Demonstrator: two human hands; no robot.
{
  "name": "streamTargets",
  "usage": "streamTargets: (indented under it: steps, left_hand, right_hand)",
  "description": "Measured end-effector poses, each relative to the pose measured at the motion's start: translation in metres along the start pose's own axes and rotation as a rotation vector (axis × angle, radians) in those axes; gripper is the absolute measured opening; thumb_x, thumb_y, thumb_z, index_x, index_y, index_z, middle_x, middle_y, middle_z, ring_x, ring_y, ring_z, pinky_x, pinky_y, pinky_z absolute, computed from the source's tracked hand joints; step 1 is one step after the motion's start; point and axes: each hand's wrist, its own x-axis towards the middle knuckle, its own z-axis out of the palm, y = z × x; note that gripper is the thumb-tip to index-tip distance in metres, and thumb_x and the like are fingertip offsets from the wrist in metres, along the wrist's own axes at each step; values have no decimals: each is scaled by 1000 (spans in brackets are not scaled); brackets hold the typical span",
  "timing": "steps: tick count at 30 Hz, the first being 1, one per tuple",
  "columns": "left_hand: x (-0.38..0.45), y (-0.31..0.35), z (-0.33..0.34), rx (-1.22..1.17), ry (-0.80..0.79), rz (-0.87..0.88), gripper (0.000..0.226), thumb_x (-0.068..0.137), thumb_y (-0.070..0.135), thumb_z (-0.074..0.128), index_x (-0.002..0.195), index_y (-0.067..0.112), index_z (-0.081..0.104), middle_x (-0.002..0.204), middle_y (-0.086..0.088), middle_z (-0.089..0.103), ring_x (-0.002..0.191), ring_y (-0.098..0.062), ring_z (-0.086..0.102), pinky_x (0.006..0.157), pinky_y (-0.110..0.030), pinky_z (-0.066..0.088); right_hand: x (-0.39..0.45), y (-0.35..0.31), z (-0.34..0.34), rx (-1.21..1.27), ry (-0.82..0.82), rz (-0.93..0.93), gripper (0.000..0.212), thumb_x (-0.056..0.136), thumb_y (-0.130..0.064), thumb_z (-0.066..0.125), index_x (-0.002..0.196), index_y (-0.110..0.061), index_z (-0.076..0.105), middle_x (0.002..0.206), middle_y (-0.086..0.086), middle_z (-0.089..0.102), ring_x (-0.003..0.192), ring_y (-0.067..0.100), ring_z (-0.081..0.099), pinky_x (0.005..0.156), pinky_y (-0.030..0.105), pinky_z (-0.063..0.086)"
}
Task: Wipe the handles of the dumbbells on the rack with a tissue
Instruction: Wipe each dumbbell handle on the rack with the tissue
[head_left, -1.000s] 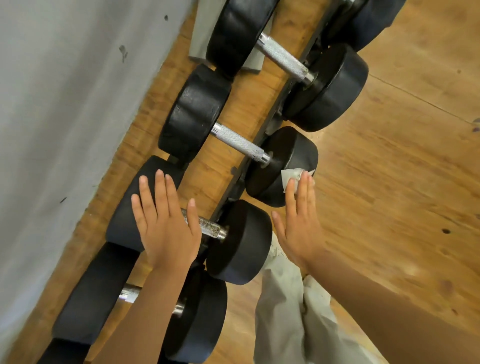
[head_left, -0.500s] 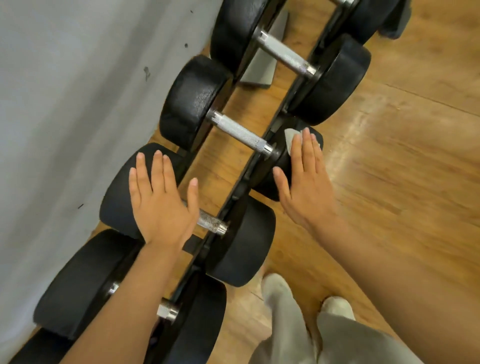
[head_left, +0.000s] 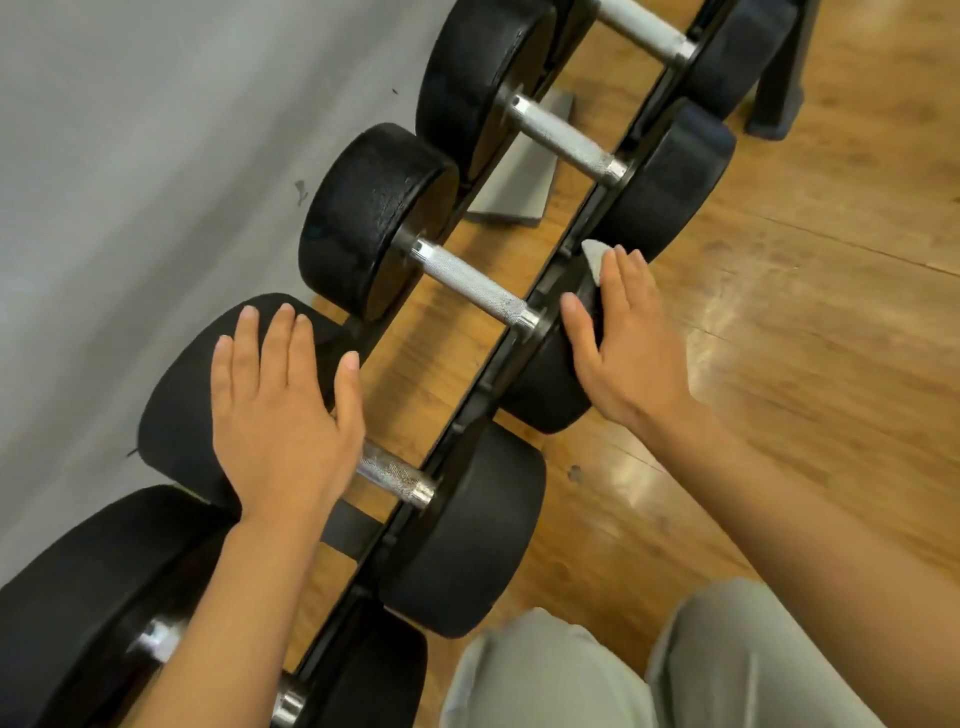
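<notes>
Grey wall (head_left: 130, 156) runs along the far side of the left hand, and glossy wooden flooring (head_left: 805, 364) spreads out beyond the right hand. Between them a black rack (head_left: 519, 343) carries a row of dumbbells, their rubber heads resting either side of its rail.

Under the left hand (head_left: 283, 410) sits the wall-side head of one dumbbell (head_left: 176, 415); its short chrome handle (head_left: 392, 473) pokes out just past the thumb side of that hand. One slot further from the person, a second dumbbell shows a longer knurled handle (head_left: 472, 283), bare and just to the thumb side of the right hand (head_left: 628, 348).

Left hand: palm down, fingers straight and slightly spread, lying flat on the rubber head, gripping nothing. Right hand: also flat, fingers straight and together, thumb splayed toward the knurled handle, laid over the floor-side head. A small white tissue (head_left: 593, 260) peeks out from under its fingertips, pressed against the rubber rather than pinched.

To my eye no handle is being wiped yet. Doing it well likely means gathering the tissue into the right palm, wrapping it round the knurled bar and rubbing along the full length while twisting, since the knurling will hold grime. The left hand could steady the dumbbell against rolling.
</notes>
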Motion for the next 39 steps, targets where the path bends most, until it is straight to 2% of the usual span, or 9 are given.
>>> streamTargets:
  steps: [5,8,10,14,20,24,32,35,39]
  left_hand:
    - [0,2,4,7,30,-19,68,104,49,22,144,1,47,152,-16,44,150,-30,25,125,-42,9]
    - [2,2,5,8,70,-26,67,104,49,23,141,0,51,149,-17,48,148,-30,30,124,-44,13]
    - [3,2,7,20,82,-28,68,104,49,22,140,0,53,147,-17,51,147,-30,31,124,-43,13]
    - [5,6,15,73,131,-62,70,104,51,21,136,-1,56,142,-19,55,145,-32,33,123,-42,12]
    - [5,4,17,90,160,-34,71,103,52,22,136,-2,56,141,-20,55,144,-34,35,122,-42,11]
    - [4,2,22,46,200,-38,68,105,49,23,135,-2,56,141,-21,56,144,-34,35,123,-39,9]
    - [6,4,23,43,242,-42,64,106,46,25,132,-2,58,138,-20,58,142,-34,38,122,-41,12]
    - [7,5,25,26,255,-52,65,105,47,25,130,-3,60,136,-21,59,141,-35,39,122,-41,13]
    - [7,5,25,32,262,-59,65,106,46,26,129,-2,61,134,-21,61,141,-34,40,122,-40,14]
  right_hand:
    - [-65,26,6,-89,-17,-426,68,102,-44,36,149,4,26,159,20,17,149,34,11,120,50,18]
    - [-54,46,-1,-203,-52,-622,60,105,-40,32,147,3,31,157,22,23,148,35,17,115,53,27]
    - [-33,46,-7,-195,-70,-596,62,104,-43,28,150,-1,29,158,17,24,148,29,18,117,47,27]
    - [0,26,-9,67,-42,-252,73,96,-58,21,154,-14,22,161,1,20,149,11,12,121,29,15]
    - [-48,48,9,-159,-13,-655,55,105,-37,29,150,-5,30,160,12,21,149,27,14,121,46,18]
    - [-23,51,3,-188,-22,-777,49,106,-28,29,148,-4,36,156,13,30,148,26,21,120,42,21]
    - [15,40,-6,113,-13,-131,56,102,-40,17,150,-19,36,154,-3,37,142,14,34,115,35,31]
    - [-18,47,-4,154,44,-239,53,103,-36,22,150,-13,33,156,0,31,146,10,22,120,28,18]
    - [-48,46,8,-20,47,-579,48,104,-25,28,147,-5,36,157,11,29,149,23,17,121,42,17]
